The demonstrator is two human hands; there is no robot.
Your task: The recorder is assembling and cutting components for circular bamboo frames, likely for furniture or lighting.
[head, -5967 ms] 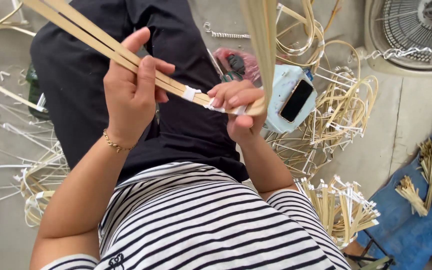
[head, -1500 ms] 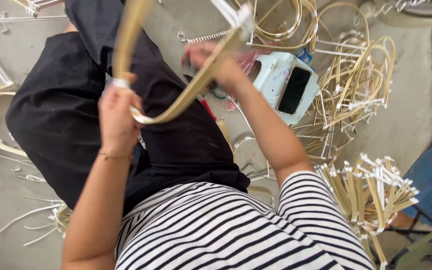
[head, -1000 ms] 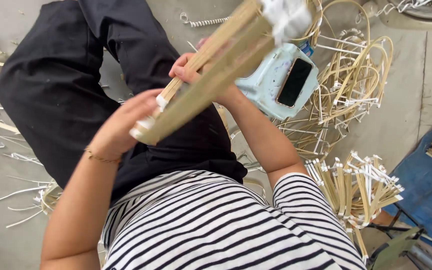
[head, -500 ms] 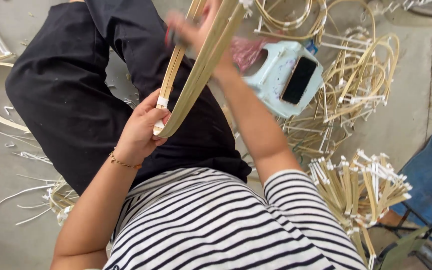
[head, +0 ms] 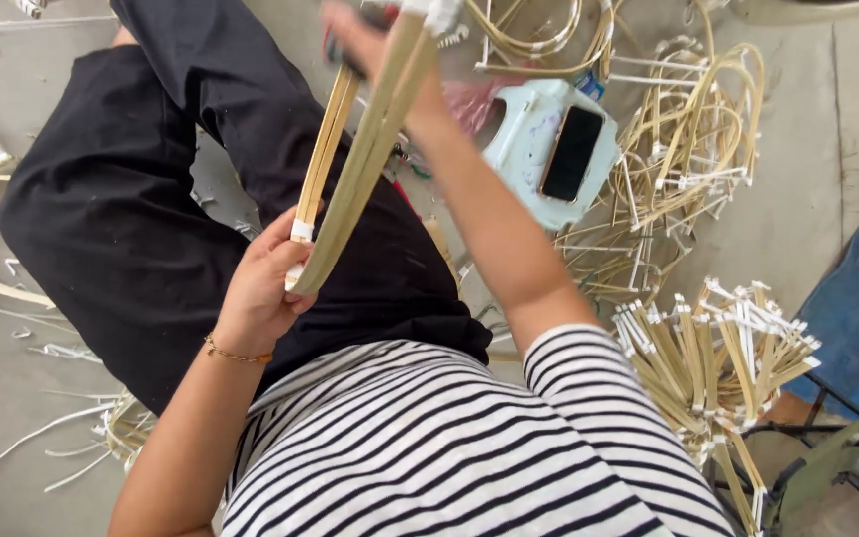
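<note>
While the left hand [head: 262, 296] pinches the lower, white-taped end of the bamboo strips [head: 355, 169] between thumb and fingers, the right hand [head: 370, 40] is raised near the top edge, blurred, closed around their upper end; the strips run upward between the two hands above the lap, bowed slightly; a pale green stool [head: 529, 149] with a dark phone [head: 571, 152] on it stands just beyond the right forearm; bundles of taped strips [head: 718, 348] lie on the floor to the right.
</note>
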